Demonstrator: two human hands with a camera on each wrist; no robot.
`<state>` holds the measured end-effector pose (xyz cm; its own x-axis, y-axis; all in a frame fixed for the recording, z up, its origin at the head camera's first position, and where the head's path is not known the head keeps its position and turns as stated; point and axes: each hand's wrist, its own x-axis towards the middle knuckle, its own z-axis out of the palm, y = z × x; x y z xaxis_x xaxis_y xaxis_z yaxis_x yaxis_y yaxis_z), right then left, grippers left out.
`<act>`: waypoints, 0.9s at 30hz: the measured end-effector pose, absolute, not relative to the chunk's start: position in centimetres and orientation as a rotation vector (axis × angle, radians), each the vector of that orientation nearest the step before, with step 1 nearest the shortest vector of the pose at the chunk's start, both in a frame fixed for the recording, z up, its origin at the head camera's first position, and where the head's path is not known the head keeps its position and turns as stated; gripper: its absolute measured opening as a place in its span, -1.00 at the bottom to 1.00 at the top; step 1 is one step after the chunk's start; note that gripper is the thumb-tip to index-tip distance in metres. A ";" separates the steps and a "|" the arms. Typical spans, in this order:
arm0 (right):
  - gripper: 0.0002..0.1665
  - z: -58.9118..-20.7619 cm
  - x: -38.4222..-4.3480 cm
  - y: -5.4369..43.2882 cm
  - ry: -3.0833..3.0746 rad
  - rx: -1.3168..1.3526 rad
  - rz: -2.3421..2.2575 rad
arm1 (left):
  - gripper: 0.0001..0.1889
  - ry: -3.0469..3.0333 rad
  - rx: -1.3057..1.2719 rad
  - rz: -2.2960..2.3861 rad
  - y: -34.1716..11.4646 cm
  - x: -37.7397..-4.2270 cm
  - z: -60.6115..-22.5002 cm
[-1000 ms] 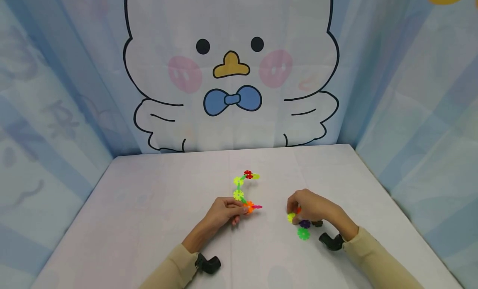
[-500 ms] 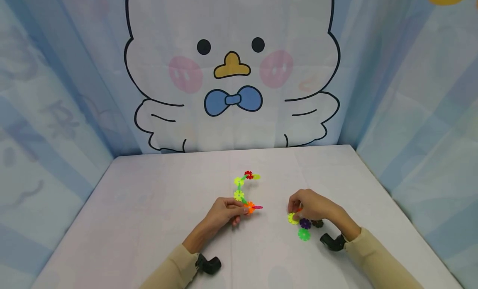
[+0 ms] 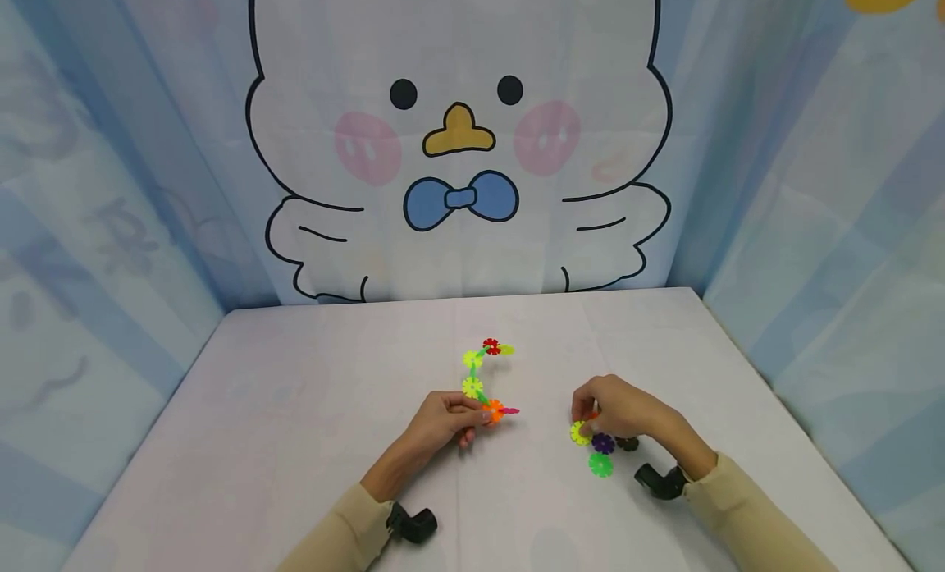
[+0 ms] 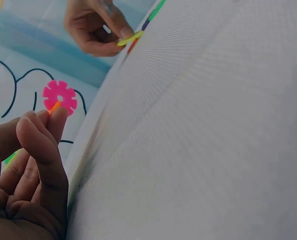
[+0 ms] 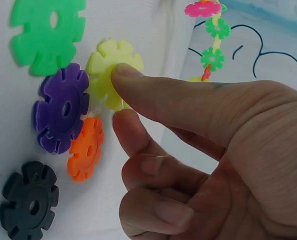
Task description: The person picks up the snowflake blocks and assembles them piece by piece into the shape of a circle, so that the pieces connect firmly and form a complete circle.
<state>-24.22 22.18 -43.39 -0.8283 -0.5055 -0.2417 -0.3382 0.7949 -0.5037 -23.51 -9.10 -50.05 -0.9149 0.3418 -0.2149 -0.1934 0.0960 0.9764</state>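
My left hand (image 3: 445, 420) pinches the orange disc (image 3: 495, 410) of a chain of slotted plastic snowflake discs. A pink disc (image 4: 60, 98) is slotted into that orange one. The chain curves away behind the hand through yellow and green discs to a red disc (image 3: 491, 346) and a yellow one at its far end. My right hand (image 3: 618, 405) pinches a loose yellow disc (image 5: 108, 75), thumb on its face, low over the table. Beside its fingers lie loose discs: orange (image 5: 86, 150), purple (image 5: 63, 107), green (image 5: 46, 32) and a dark one (image 5: 31, 200).
A pale cloth covers the table (image 3: 332, 350). Printed curtains (image 3: 458, 252) stand behind it and along both sides. Black camera mounts (image 3: 413, 524) stick out from both wrists beside the beige sleeves.
The right hand has shifted slightly rightward, and more of the yellow disc shows under its fingers. The left hand and the chain stay nearly still.
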 end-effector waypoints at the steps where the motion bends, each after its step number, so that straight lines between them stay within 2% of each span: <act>1: -0.81 -43.3 -24.2 22.2 2.620 -0.642 -0.634 | -0.72 1.994 0.149 1.874 -9.1 -23.5 -50.0; 11: -0.84 -43.0 -24.2 22.3 2.586 -0.688 -0.681 | -0.72 1.987 0.144 1.882 -9.2 -23.5 -49.9; 27: -0.89 -44.6 -26.1 22.1 2.396 -0.684 -0.995 | -0.70 1.985 0.147 1.888 -9.3 -23.4 -49.8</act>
